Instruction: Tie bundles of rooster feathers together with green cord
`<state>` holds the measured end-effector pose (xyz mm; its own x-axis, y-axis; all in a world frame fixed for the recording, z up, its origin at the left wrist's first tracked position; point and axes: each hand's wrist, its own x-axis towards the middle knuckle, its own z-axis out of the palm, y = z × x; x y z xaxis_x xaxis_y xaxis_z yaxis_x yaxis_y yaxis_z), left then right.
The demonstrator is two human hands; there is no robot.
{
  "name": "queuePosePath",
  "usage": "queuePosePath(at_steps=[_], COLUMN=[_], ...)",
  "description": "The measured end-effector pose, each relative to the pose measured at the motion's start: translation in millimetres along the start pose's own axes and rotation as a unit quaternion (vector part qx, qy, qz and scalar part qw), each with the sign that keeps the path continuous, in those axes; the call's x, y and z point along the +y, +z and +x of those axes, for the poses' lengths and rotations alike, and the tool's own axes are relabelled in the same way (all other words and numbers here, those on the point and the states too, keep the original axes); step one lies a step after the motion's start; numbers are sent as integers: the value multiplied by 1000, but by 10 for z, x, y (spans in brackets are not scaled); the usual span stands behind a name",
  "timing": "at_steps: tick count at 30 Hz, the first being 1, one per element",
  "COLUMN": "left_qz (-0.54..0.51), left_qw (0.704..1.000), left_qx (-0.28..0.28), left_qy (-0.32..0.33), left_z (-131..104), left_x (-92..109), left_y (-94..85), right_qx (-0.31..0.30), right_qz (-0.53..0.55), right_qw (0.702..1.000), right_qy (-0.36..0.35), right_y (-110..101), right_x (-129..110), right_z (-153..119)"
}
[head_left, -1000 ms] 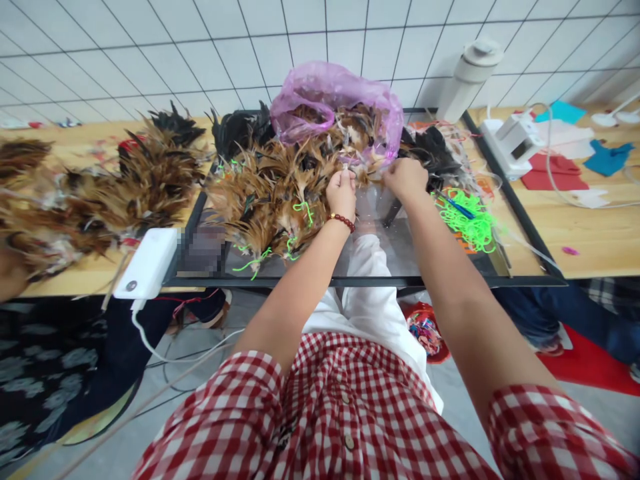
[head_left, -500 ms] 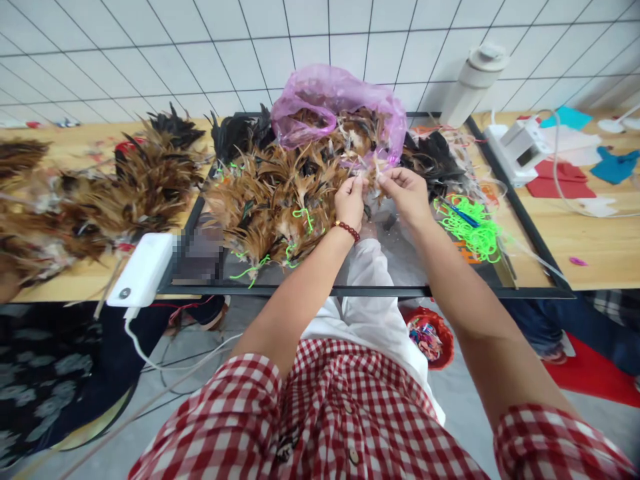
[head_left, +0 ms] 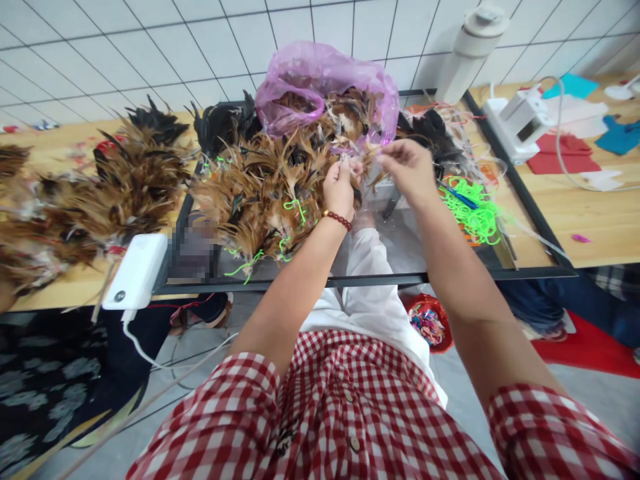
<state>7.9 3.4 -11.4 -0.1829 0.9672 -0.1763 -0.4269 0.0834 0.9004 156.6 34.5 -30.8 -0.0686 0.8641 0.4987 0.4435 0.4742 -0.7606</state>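
Glossy brown feathers [head_left: 270, 170], heaped before the translucent purple plastic bag [head_left: 290, 70], seem light, springy, best gripped at base; left hand [head_left: 340, 192] pinches a pale feather end [head_left: 345, 159], grip of right hand [head_left: 411, 172] unclear.

Crinkled plastic bag [head_left: 330, 60] (rather glossy), rough-looking feathers [head_left: 270, 173], smooth wooden table [head_left: 613, 223]
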Motion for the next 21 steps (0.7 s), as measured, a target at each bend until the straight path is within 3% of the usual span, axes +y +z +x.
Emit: queuePosePath(at_steps=[2, 4, 7, 10, 16, 21], left_qz=[0, -4, -23, -42, -34, -12], left_qw=[999, 998, 998, 998, 999, 1000], left_qx=[35, 55, 61, 53, 39, 22], left_qy=[15, 18, 7, 4, -3, 8], left_z=[3, -5, -23, -31, -52, -63], left_x=[17, 21, -1, -32, -42, -55], left_y=[-19, -29, -24, -7, 17, 5], right_qx=[29, 20, -35, -33, -13, -17], right_qz=[-68, -143, -250, -325, -344, -310], right_qw=[997, 990, 967, 942, 929, 940], right_qy=[-1, 4, 22, 78, 133, 138], right_y=[-161, -248, -241, -200, -220, -181], right_x=[91, 135, 113, 99, 297, 417], right_z=[27, 20, -12, -18, 33, 88])
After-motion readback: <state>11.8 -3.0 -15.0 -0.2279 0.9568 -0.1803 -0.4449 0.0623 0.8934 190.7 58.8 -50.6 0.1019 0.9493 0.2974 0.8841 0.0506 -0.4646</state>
